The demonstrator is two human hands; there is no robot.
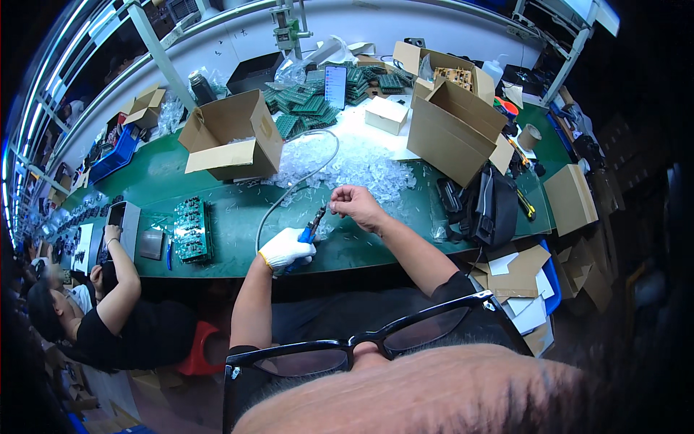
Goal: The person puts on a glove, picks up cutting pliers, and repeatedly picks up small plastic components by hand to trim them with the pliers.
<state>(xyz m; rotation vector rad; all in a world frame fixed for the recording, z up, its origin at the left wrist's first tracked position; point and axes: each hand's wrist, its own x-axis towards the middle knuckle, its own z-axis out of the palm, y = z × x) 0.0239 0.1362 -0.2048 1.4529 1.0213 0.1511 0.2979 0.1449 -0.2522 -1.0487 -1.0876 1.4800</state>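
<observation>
My left hand (288, 249), in a white glove, is wrapped around a blue air nipper (307, 235) whose dark jaws point up and to the right. A grey hose (289, 194) curves over the table down to that glove. Close to the jaws, my bare right hand (358, 207) has its fingers pinched together. Anything between those fingertips is too small to make out. Beyond both hands lies a wide heap of clear plastic pieces (354, 168). A few small clear bits are scattered on the green mat (238, 210).
Open cardboard boxes (238, 137) (457, 134) flank the heap. Green circuit boards (307, 105) and a phone (335, 87) stand behind. At left is a block of boards (192, 230), and a co-worker (123, 318) sits there. A black bag (495, 210) lies at right.
</observation>
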